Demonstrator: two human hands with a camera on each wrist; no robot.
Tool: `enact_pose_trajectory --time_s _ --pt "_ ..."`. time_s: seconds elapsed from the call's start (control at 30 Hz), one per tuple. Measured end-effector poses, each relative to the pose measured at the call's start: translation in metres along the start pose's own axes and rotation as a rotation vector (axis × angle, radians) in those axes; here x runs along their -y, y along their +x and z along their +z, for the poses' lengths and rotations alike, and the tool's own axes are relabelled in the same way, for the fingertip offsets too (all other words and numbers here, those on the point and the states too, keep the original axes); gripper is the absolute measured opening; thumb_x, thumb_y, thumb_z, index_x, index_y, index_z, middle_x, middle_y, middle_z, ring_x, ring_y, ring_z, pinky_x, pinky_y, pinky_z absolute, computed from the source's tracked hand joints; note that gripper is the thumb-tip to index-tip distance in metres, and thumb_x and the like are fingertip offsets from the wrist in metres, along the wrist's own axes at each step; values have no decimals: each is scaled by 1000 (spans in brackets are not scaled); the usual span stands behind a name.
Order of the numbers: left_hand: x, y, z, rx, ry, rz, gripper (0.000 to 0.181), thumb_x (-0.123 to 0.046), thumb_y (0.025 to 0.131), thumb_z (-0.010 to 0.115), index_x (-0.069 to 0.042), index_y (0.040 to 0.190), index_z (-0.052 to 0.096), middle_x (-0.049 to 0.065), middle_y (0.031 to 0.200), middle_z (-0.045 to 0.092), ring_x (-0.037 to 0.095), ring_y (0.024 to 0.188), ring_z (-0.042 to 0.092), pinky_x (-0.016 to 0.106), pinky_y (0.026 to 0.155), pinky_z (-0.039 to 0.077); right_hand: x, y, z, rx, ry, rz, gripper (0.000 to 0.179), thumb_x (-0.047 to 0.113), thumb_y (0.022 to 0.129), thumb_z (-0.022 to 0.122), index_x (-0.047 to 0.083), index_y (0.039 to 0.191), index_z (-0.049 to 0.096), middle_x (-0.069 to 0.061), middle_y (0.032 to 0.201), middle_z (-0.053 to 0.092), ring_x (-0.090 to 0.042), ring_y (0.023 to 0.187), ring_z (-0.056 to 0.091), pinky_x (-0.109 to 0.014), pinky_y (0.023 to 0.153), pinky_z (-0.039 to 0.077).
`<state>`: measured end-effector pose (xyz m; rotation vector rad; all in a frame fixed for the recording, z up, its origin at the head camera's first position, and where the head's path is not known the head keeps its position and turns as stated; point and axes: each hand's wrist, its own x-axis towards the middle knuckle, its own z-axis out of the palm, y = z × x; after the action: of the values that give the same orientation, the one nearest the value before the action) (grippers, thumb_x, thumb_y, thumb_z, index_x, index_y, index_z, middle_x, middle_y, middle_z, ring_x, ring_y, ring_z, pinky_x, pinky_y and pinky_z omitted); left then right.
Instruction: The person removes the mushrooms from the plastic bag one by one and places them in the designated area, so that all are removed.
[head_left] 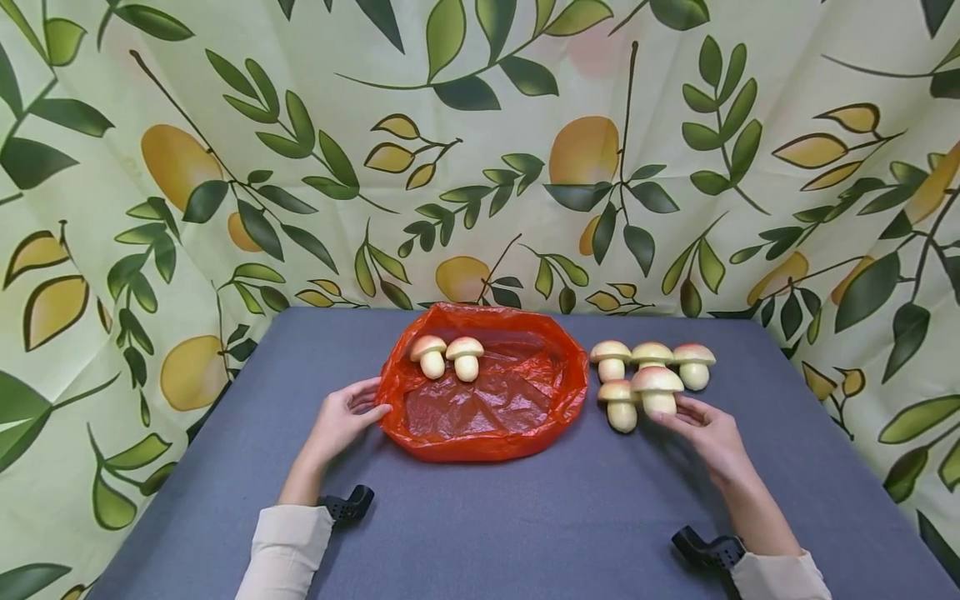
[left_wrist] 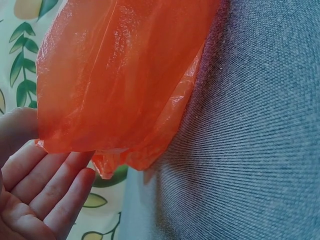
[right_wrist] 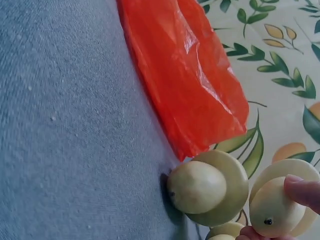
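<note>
A red plastic bag (head_left: pixel 480 448) stands with its mouth spread wide on the table, and two toy mushrooms (head_left: pixel 466 358) lie inside toward its back left. My left hand (head_left: pixel 339 425) pinches the bag's left rim between thumb and fingers; in the left wrist view the red film (left_wrist: pixel 120 75) passes between them. On the right, my right hand (head_left: pixel 708 437) holds a toy mushroom (head_left: pixel 657 382) by its pale stem, cap upward. That stem (right_wrist: pixel 274 205) shows between thumb and fingertips in the right wrist view. Beside it stands another mushroom (head_left: pixel 619 408).
Behind the held mushroom, three more mushrooms (head_left: pixel 610 354) stand in a row close to the bag's right side. The grey-blue cloth-covered table (head_left: pixel 510 525) ends at a leaf-and-fruit patterned curtain (head_left: pixel 487 208). Each wrist wears a black camera band (head_left: pixel 348 505).
</note>
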<state>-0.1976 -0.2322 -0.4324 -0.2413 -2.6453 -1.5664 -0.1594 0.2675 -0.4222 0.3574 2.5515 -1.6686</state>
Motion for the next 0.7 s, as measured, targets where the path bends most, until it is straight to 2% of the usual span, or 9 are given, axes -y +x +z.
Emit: enact_pose_trajectory --time_s 0.3,0.43,0.57,0.7 --pt "-1 -1 -1 5 -5 -5 48 -8 87 70 9 129 55 30 122 63 40 113 63 43 97 54 -10 10 -8 -43 14 23 76 30 89 68 -9 145 33 38 79 48 23 79 49 -2 70 46" --pt "1 0 -1 1 1 0 47 -7 87 70 9 129 55 30 122 64 40 112 63 43 97 54 -19 17 -13 -28 9 28 77 30 89 68 -12 144 32 37 81 50 23 78 49 -3 70 47" --pt "2 1 0 -5 -1 4 46 -5 86 70 10 128 55 30 120 64 42 111 63 43 97 54 -27 20 -17 4 -21 50 79 33 90 68 -11 145 31 34 86 54 23 78 49 -5 71 49" --pt "3 2 1 -7 1 7 46 -5 86 70 10 127 56 30 120 64 41 111 63 42 96 55 -31 22 -17 13 -77 70 79 36 90 66 -10 145 32 23 97 63 23 77 48 -5 70 47"
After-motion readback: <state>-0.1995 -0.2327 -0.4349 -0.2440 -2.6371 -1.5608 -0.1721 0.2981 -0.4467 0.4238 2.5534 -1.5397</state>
